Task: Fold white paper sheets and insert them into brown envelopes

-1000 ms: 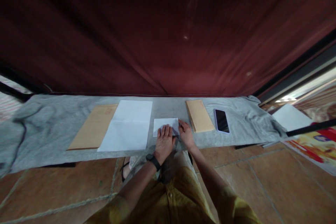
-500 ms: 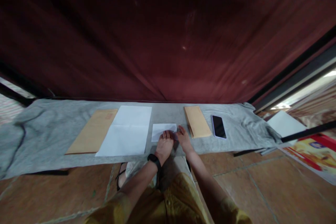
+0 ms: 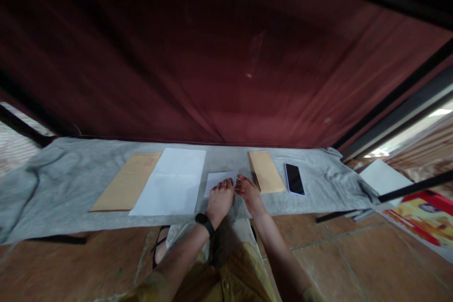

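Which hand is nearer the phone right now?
Right. The right hand lies just beside the narrow envelope, which is all that separates it from the phone. The left hand is farther off, on the folded paper.

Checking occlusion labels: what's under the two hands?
A small white paper lies under the left hand, with the right hand at its right edge, on the grey cloth. Only its far part shows; the near edge and any fold are covered.
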`<state>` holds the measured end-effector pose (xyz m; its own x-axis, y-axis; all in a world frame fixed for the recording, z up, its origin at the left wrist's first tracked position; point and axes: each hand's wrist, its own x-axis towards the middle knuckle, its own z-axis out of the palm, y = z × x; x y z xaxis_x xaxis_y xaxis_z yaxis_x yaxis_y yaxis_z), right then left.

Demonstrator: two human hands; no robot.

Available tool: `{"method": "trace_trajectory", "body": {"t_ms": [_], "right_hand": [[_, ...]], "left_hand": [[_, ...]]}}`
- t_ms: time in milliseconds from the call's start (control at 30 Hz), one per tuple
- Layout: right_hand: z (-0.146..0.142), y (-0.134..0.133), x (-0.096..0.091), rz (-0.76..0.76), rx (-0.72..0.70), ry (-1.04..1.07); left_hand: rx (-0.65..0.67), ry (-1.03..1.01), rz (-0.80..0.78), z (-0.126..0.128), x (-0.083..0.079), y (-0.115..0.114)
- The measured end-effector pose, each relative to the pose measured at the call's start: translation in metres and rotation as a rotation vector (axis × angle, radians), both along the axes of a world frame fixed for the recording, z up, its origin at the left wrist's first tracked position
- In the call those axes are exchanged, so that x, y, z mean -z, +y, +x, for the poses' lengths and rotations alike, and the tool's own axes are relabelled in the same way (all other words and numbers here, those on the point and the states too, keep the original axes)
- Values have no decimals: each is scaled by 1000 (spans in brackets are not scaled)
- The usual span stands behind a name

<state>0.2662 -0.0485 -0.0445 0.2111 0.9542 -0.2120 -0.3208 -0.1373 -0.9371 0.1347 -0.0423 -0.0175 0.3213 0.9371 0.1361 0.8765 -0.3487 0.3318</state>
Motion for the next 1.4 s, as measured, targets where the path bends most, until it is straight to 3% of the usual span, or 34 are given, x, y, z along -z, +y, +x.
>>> {"method": "trace_trajectory", "body": {"t_ms": [100, 200, 300, 400, 500, 733, 1100, 1400], "right_hand": [[1, -3, -3, 13, 52, -87], [1, -5, -2, -29, 119, -60], [0, -9, 0, -66, 92, 64], [-2, -10, 2, -66, 67, 171], [-2, -7, 7, -36, 87, 124], [17, 6, 31, -6, 150, -375], [31, 4, 47, -18, 171, -745], [26, -7, 47, 29, 97, -1210]], "left_hand": [[-161, -421, -74, -6, -20, 11], [-247, -1006, -204, -10, -32, 22], [-262, -1434, -370, -10, -29, 24], [-330, -1537, -484, -9, -12, 18], [-388, -1548, -550, -12, 8, 12], [-540, -1327, -460, -39, 33, 14], [-473, -856, -523, -47, 45, 18], [-420, -530, -395, -45, 40, 15]]}}
